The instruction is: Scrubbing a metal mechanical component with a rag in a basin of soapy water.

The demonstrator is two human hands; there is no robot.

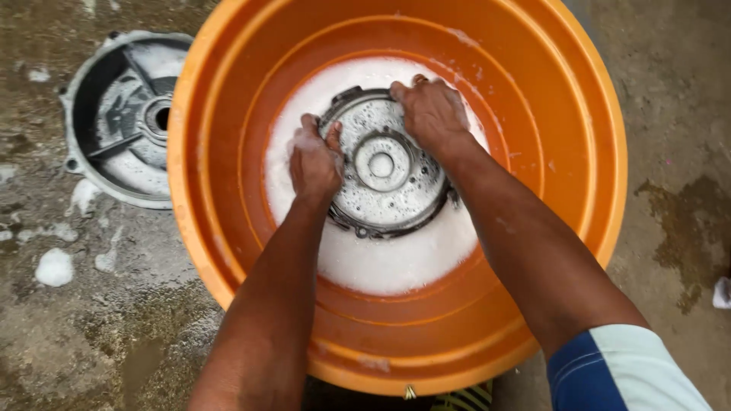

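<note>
Soft, even daylight, hardly any shadow, a faint sheen on the orange tub (586,114), sharp focus throughout.

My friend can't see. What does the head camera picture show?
Two bare hands, left hand and right hand, hold a round metal cover in foamy water inside a big orange tub. A second soapy metal cover lies on the wet concrete floor.

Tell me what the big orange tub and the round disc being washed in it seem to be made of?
The orange tub looks like moulded plastic: glossy, uniform colour, stepped rings. The round disc appears to be cast metal, dull grey, with a raised hub and small holes, though suds partly cover it.
</note>
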